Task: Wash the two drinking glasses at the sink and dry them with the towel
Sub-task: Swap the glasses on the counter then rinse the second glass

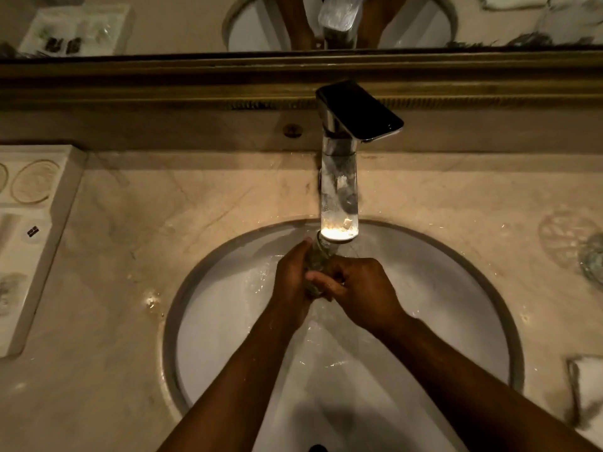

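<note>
A clear drinking glass (318,256) is held under the chrome tap (339,197) over the white sink (456,288). My left hand (292,275) grips it from the left side. My right hand (359,288) wraps it from the right, fingers curled over the glass. Most of the glass is hidden between the hands. Water runs down into the basin. A second glass (592,261) stands at the right edge of the marble counter, partly cut off. A white towel (587,386) lies on the counter at the lower right.
A white tray (29,243) with round coasters and small items sits on the counter at the left. A patterned glass coaster (563,239) lies at the right. The gilt mirror frame (195,83) runs along the back behind the tap.
</note>
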A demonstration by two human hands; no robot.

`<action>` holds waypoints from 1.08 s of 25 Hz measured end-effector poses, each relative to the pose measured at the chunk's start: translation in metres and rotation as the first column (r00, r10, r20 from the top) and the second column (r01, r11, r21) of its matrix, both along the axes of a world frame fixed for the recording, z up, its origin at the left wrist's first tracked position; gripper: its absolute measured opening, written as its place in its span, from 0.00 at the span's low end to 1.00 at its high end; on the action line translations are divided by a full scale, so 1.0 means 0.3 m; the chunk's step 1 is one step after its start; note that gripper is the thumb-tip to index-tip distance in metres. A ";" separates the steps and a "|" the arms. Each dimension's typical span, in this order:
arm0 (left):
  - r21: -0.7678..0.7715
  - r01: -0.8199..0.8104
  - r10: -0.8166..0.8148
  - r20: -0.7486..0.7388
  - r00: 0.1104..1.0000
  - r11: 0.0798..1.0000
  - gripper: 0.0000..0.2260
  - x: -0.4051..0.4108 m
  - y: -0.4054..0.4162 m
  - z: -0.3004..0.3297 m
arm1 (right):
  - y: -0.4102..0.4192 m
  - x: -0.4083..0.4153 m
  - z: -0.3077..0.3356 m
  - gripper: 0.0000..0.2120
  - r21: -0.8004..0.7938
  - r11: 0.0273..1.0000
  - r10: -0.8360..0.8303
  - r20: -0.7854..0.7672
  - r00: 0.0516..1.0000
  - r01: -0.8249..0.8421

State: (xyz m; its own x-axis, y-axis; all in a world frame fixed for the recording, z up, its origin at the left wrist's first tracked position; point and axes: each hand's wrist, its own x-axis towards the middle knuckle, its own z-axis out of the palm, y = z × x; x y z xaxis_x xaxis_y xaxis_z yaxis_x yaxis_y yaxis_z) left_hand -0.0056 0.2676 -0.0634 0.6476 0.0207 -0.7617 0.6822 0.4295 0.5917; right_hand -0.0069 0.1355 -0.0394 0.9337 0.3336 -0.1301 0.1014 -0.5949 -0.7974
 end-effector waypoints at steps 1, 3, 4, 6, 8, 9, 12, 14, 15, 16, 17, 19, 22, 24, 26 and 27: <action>-0.021 -0.065 0.065 0.026 0.998 0.998 0.20 -0.010 -0.022 -0.002 | 0.020 -0.007 0.003 0.23 0.007 0.988 -0.151 -0.019 0.988 0.151; -0.072 -0.176 0.182 0.083 0.980 0.982 0.19 -0.027 -0.056 0.006 | 0.058 -0.010 0.014 0.23 0.028 0.913 -0.402 -0.102 0.910 0.407; -0.077 -0.205 0.213 0.116 0.970 0.976 0.20 -0.030 -0.059 0.012 | 0.075 -0.002 0.020 0.23 0.022 0.886 -0.457 -0.123 0.881 0.463; -0.095 -0.236 0.250 0.174 0.952 0.967 0.18 -0.034 -0.044 0.011 | 0.099 0.006 0.016 0.19 0.016 0.876 -0.476 -0.117 0.871 0.481; -0.104 -0.225 0.243 0.227 0.943 0.969 0.18 -0.042 -0.024 0.009 | 0.104 0.012 0.000 0.13 0.113 0.849 -0.495 -0.174 0.851 0.517; -0.057 -0.202 0.210 0.264 0.941 0.978 0.18 -0.047 -0.026 0.012 | 0.102 0.013 -0.008 0.12 0.191 0.805 -0.515 -0.245 0.821 0.562; 0.382 -0.175 0.046 0.322 0.946 0.908 0.10 -0.045 -0.063 0.044 | 0.103 -0.001 -0.010 0.11 0.362 0.610 -0.506 -0.505 0.699 0.704; 0.570 -0.201 -0.052 0.397 0.916 0.797 0.08 -0.032 -0.071 0.067 | 0.112 -0.007 0.007 0.14 0.342 0.444 -0.438 -0.724 0.533 0.828; 0.599 -0.187 -0.122 0.437 0.891 0.778 0.08 -0.023 -0.070 0.078 | 0.112 -0.005 0.011 0.16 0.297 0.338 -0.352 -0.841 0.412 0.893; 0.598 -0.134 -0.191 0.447 0.874 0.790 0.06 -0.012 -0.066 0.085 | 0.112 -0.001 0.010 0.18 0.242 0.240 -0.229 -0.927 0.297 0.940; 0.576 -0.055 -0.235 0.417 0.878 0.815 0.04 0.003 -0.065 0.102 | 0.106 0.001 0.005 0.19 0.203 0.167 -0.103 -0.970 0.222 0.965; 0.498 0.104 -0.279 0.293 0.915 0.861 0.04 0.038 -0.056 0.126 | 0.090 0.004 -0.021 0.19 0.172 0.122 0.024 -0.985 0.170 0.977; 0.373 0.303 -0.379 0.150 0.913 0.877 0.10 0.084 -0.020 0.122 | 0.073 0.010 -0.062 0.18 0.162 0.141 0.054 -0.986 0.155 0.977; 0.316 0.333 -0.376 0.085 0.923 0.888 0.13 0.099 -0.005 0.107 | 0.071 0.007 -0.065 0.20 0.151 0.146 0.067 -0.988 0.142 0.978; 0.274 0.277 -0.295 0.026 0.955 0.921 0.14 0.101 -0.017 0.091 | 0.069 -0.010 -0.062 0.20 0.132 0.121 0.047 -0.991 0.127 0.984; 0.268 0.258 -0.270 0.008 0.963 0.928 0.14 0.099 -0.032 0.087 | 0.067 -0.019 -0.057 0.19 0.137 0.119 0.011 -0.991 0.136 0.984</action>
State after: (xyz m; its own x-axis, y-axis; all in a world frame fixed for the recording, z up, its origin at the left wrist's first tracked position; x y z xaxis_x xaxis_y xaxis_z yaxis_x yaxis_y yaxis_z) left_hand 0.0241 0.2581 -0.0371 0.6899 0.0393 -0.7228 0.7203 0.0628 0.6909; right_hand -0.0127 0.1556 -0.0564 0.4398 0.1795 -0.8800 -0.6661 0.7224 -0.1856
